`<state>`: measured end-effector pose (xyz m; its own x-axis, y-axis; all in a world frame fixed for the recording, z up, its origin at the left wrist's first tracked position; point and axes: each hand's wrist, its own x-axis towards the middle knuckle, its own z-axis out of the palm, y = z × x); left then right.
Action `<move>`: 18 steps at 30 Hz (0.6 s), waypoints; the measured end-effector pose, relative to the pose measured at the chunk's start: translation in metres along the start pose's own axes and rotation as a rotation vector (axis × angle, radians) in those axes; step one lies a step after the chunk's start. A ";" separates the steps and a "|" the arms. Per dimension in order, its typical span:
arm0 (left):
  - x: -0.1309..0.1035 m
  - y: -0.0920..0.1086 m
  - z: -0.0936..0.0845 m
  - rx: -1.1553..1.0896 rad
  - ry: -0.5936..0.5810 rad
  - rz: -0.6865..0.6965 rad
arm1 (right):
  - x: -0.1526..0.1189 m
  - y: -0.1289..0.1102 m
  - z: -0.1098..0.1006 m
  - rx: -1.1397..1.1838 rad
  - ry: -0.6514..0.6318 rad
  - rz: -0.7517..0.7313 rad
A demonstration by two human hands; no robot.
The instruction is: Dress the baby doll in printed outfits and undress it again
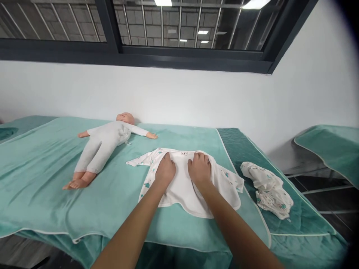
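Observation:
A small white baby shirt with green prints (pixel 182 183) lies spread open on the green bed cover, its sleeves out to both sides. My left hand (pixel 166 169) is closed on the shirt's left front edge, near the neckline. Across the white inner back, my right hand (pixel 200 167) has its fingers curled on the right front edge. Parts of the fingertips are hidden in the cloth. To the left, a baby doll (pixel 105 144) in a white suit lies on its back with arms spread.
A bundled white printed cloth (pixel 269 190) rests on the darker green cover (pixel 303 224) at the right. Behind the bed stands a white wall (pixel 179 97) below a dark-framed, barred window. Another green-covered surface (pixel 333 147) is at far right.

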<state>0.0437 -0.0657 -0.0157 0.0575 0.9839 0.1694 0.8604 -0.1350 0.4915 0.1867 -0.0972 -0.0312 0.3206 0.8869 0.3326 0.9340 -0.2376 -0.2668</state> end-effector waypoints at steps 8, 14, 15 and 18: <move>0.012 -0.001 -0.003 0.069 -0.037 0.044 | 0.009 0.006 0.006 -0.020 0.014 -0.120; 0.037 0.004 0.002 0.124 -0.004 0.065 | 0.038 0.016 0.012 -0.048 0.014 -0.200; 0.043 0.004 0.006 0.132 0.003 0.059 | 0.045 0.016 0.014 -0.050 0.013 -0.206; 0.062 0.003 0.018 0.149 0.002 0.038 | 0.064 0.018 0.023 -0.051 0.004 -0.216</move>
<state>0.0590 -0.0033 -0.0191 0.0904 0.9781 0.1877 0.9231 -0.1531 0.3529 0.2201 -0.0360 -0.0356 0.1128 0.9179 0.3805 0.9877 -0.0620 -0.1434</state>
